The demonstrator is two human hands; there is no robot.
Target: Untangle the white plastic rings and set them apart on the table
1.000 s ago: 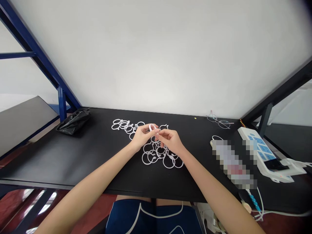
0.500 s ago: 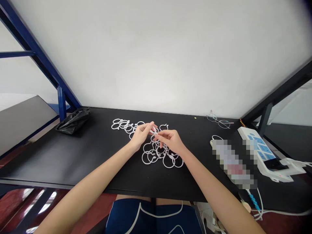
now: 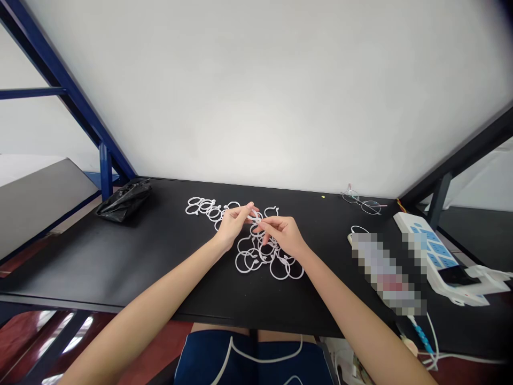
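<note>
Over the middle of a black table [image 3: 160, 267], my left hand [image 3: 232, 224] and my right hand [image 3: 285, 234] meet at their fingertips. Both pinch one white plastic ring [image 3: 254, 216], held just above the table. Beneath and in front of the hands lies a pile of white rings [image 3: 264, 256], several overlapping. Behind my left hand a row of linked white rings [image 3: 204, 207] stretches to the left.
A crumpled black plastic bag [image 3: 124, 199] lies at the table's back left. Wire-framed glasses [image 3: 363, 202] rest at the back right. A white and blue power strip [image 3: 430, 251] with cables sits at the right edge. Blue steel frame posts [image 3: 105, 174] rise at the left.
My fingers have shifted slightly on the ring; my left hand's fingers opened out a little around it. The view has drifted a bit; the piles have not moved.
</note>
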